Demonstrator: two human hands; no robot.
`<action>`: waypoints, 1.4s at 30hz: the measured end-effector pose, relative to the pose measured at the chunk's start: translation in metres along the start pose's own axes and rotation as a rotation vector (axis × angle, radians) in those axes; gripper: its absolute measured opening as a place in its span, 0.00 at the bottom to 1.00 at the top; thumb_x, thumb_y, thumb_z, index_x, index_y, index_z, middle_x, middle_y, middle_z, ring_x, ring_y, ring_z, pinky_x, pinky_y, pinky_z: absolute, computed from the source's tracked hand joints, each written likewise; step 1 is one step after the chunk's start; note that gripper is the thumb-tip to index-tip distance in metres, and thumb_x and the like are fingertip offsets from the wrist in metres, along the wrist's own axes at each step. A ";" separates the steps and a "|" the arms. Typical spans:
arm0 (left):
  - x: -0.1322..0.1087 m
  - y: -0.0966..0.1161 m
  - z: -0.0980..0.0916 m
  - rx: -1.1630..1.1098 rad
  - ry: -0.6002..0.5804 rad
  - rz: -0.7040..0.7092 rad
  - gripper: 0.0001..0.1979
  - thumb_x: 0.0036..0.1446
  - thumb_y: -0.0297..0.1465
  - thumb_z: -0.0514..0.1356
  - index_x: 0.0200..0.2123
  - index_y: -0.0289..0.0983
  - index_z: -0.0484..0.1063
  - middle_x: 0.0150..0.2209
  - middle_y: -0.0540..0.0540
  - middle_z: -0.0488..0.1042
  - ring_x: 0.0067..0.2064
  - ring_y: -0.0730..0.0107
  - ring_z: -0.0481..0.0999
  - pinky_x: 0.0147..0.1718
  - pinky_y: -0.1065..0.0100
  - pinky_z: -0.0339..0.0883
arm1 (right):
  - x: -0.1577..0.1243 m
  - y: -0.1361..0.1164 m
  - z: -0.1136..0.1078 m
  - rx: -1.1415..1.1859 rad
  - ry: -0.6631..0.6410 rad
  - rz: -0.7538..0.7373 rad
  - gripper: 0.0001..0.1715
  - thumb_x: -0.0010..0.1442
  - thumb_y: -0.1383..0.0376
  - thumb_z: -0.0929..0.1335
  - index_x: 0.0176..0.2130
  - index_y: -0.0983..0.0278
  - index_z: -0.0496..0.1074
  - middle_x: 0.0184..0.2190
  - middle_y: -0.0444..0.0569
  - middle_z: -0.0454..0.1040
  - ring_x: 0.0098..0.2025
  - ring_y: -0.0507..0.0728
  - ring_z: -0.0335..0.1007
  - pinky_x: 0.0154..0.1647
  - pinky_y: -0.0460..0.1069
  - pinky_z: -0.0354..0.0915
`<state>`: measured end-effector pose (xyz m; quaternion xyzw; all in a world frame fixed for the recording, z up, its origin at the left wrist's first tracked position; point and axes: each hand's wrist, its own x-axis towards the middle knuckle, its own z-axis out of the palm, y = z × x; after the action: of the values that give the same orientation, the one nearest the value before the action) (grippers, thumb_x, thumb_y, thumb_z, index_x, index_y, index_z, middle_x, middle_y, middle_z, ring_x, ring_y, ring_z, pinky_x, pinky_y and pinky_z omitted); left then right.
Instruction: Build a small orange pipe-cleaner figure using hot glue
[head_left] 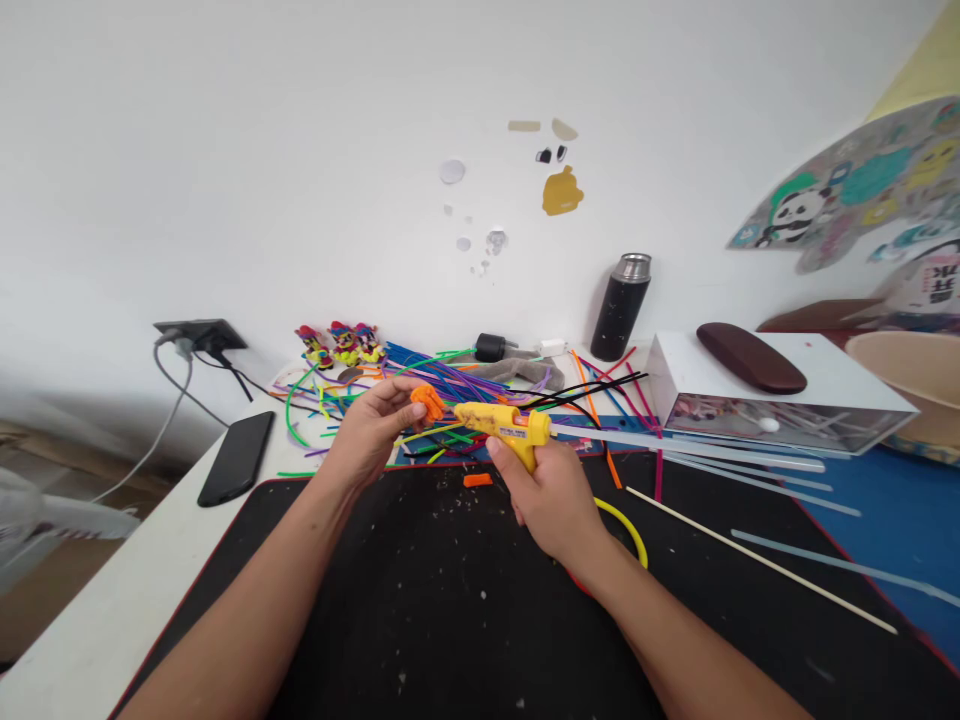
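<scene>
My left hand (373, 428) pinches a small orange pipe-cleaner piece (427, 403) between thumb and fingers. Wrapped round the handle of a yellow hot glue gun (491, 420) is my right hand (551, 495). The gun's nozzle points left and reaches up to the orange piece; whether it touches is too small to tell. A long clear glue stick (622, 436) sticks out of the gun's back end. On the black mat below the gun lies another short orange piece (478, 480).
Many coloured pipe cleaners (450, 370) lie along the wall, beside several small figures (345, 343). A black thermos (621, 308) stands behind. Right are a white box (667, 375), loose glue sticks (780, 480) and a thin wooden stick (765, 562). A phone (237, 458) lies left.
</scene>
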<state>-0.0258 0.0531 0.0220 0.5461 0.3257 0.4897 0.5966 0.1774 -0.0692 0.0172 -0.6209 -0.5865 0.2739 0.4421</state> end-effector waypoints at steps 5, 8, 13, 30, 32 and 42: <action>0.000 -0.001 -0.002 -0.009 -0.011 0.004 0.19 0.43 0.35 0.80 0.38 0.36 0.83 0.30 0.46 0.81 0.27 0.73 0.74 0.28 0.73 0.69 | 0.000 0.001 0.001 0.006 0.012 -0.003 0.33 0.71 0.47 0.63 0.21 0.60 0.70 0.11 0.44 0.63 0.19 0.56 0.68 0.26 0.48 0.60; 0.001 -0.002 -0.002 -0.012 -0.012 0.003 0.19 0.43 0.35 0.80 0.38 0.36 0.83 0.31 0.46 0.81 0.28 0.73 0.74 0.28 0.73 0.69 | 0.000 0.001 0.000 0.007 0.009 -0.002 0.33 0.71 0.47 0.63 0.21 0.60 0.71 0.11 0.44 0.63 0.18 0.56 0.67 0.26 0.48 0.60; 0.000 -0.001 -0.001 0.005 -0.014 -0.002 0.18 0.43 0.35 0.80 0.38 0.36 0.83 0.31 0.46 0.81 0.27 0.73 0.74 0.28 0.72 0.69 | -0.001 0.000 0.000 0.011 0.013 -0.007 0.33 0.71 0.46 0.62 0.22 0.60 0.72 0.09 0.43 0.62 0.17 0.56 0.66 0.25 0.48 0.60; -0.001 -0.001 0.001 0.015 -0.044 -0.007 0.19 0.42 0.35 0.80 0.37 0.36 0.83 0.30 0.46 0.79 0.29 0.71 0.74 0.28 0.72 0.68 | -0.001 0.001 0.000 0.015 0.025 -0.003 0.33 0.71 0.46 0.62 0.22 0.60 0.72 0.10 0.43 0.62 0.18 0.56 0.67 0.24 0.48 0.59; -0.001 -0.002 0.000 0.022 -0.052 -0.011 0.19 0.43 0.35 0.80 0.38 0.36 0.83 0.30 0.46 0.79 0.29 0.71 0.74 0.28 0.72 0.67 | -0.001 0.000 0.000 0.020 0.028 -0.005 0.33 0.71 0.45 0.63 0.22 0.60 0.72 0.10 0.43 0.62 0.18 0.56 0.67 0.24 0.48 0.60; 0.000 -0.006 -0.002 0.039 -0.060 -0.032 0.19 0.43 0.36 0.80 0.38 0.36 0.83 0.32 0.46 0.79 0.30 0.70 0.75 0.27 0.72 0.68 | 0.000 0.002 0.001 0.023 0.036 0.016 0.32 0.71 0.46 0.63 0.21 0.59 0.69 0.10 0.42 0.61 0.17 0.56 0.66 0.25 0.49 0.60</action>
<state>-0.0259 0.0539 0.0159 0.5667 0.3259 0.4570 0.6031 0.1771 -0.0693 0.0151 -0.6254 -0.5701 0.2730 0.4575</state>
